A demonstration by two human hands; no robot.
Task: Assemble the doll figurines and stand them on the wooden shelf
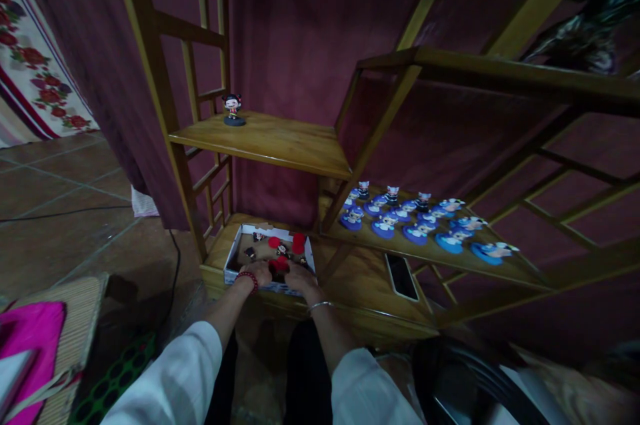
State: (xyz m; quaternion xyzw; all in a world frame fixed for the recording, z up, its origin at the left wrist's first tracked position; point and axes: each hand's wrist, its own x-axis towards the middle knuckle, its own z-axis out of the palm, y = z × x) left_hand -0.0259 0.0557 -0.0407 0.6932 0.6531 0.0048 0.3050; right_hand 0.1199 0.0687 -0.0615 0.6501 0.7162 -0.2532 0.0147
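Both hands reach down into a shallow white cardboard box (231, 258) on the low shelf. My left hand (257, 271), with a red bead bracelet at the wrist, is over the box's near left part, its fingers curled inward. Facing it is my right hand (300, 276), with a silver bangle, fingers also bent. What lies between the fingertips is dark and cannot be made out. Just beyond them sits a red disc (280, 263). Small dark-haired figurines (283, 249) and other red discs (299, 243) lie in the box.
A single figurine (233, 109) stands on the upper wooden shelf (280, 138). On the right shelf stand several blue-based figurines (385, 225). A phone (401, 277) lies on the low shelf. A black stool-like object (465, 378) is at lower right, pink cloth (37, 331) at left.
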